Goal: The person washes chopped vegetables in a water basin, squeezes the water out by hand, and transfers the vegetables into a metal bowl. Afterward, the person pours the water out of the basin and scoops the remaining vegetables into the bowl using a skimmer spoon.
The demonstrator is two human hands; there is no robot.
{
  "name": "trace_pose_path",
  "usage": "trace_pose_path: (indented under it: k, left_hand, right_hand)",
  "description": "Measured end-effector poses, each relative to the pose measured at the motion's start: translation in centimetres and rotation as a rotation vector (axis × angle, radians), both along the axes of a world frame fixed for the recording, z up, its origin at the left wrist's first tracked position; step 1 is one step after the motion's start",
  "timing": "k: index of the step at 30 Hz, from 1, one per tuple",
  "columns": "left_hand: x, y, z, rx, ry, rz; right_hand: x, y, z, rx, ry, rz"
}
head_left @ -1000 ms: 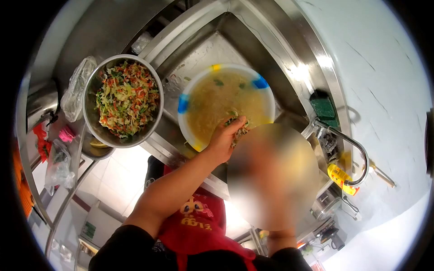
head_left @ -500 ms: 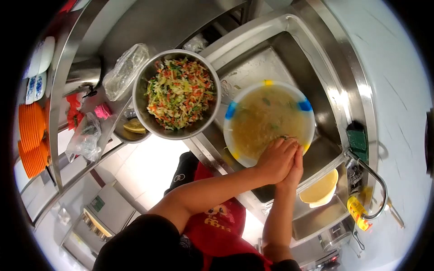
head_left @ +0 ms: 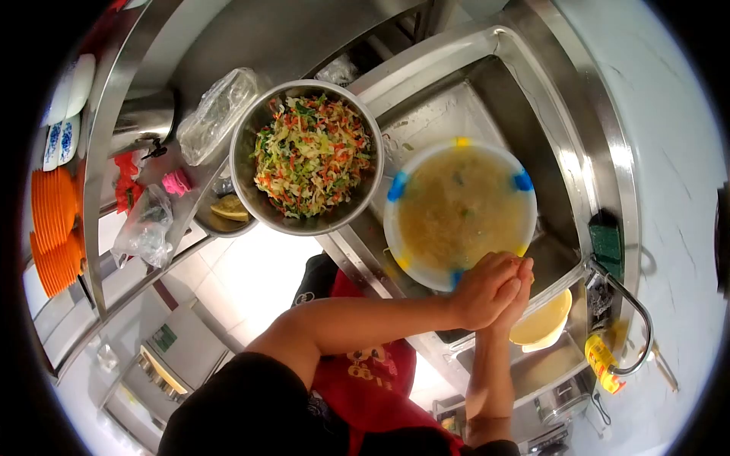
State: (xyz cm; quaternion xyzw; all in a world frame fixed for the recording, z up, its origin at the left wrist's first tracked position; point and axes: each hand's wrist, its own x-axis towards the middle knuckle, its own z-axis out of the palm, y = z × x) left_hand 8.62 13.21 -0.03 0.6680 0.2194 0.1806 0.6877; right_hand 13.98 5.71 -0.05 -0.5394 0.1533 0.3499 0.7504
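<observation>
Above the near right rim of a white basin [head_left: 391, 232] with blue and yellow patches, my left hand [head_left: 484, 290] and my right hand [head_left: 517, 299] are pressed together, both closed. Whatever lies between the palms is hidden; only a tiny orange-yellow bit shows by the fingertips. Cloudy yellowish water [head_left: 456, 209] with a few green scraps fills the basin, which sits in a steel sink [head_left: 525, 106]. To its left stands a steel bowl [head_left: 237, 163] heaped with shredded vegetables [head_left: 313, 156] in pale green, green and orange.
A yellow bowl [head_left: 544, 319] is in the neighbouring sink compartment, under a curved faucet [head_left: 646, 327]. A yellow bottle [head_left: 603, 363] and a green sponge [head_left: 606, 247] lie along the right ledge. Plastic bags [head_left: 220, 114] and stacked orange dishes [head_left: 55, 213] are at left.
Both hands, still clasped, have moved slightly right and down, toward the basin's near rim. The view has shifted a little. Fingertips that were close over the water now sit nearer the edge.
</observation>
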Motion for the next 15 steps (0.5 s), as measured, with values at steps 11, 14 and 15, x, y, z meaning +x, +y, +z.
trace_pose_path:
  k: [11,14,15]
  left_hand:
    - [-0.2,2.2,4.3,0.045,-0.062,-0.025]
    - [-0.7,2.5,5.1,0.049,-0.177,-0.002]
    - [-0.8,2.5,5.4,0.041,-0.175,-0.003]
  right_hand:
    - [-0.6,-0.3,2.3,-0.271,-0.376,0.444]
    - [-0.7,-0.5,3.0,-0.335,-0.484,0.555]
    - [-0.8,-0.5,3.1,-0.349,-0.513,0.579]
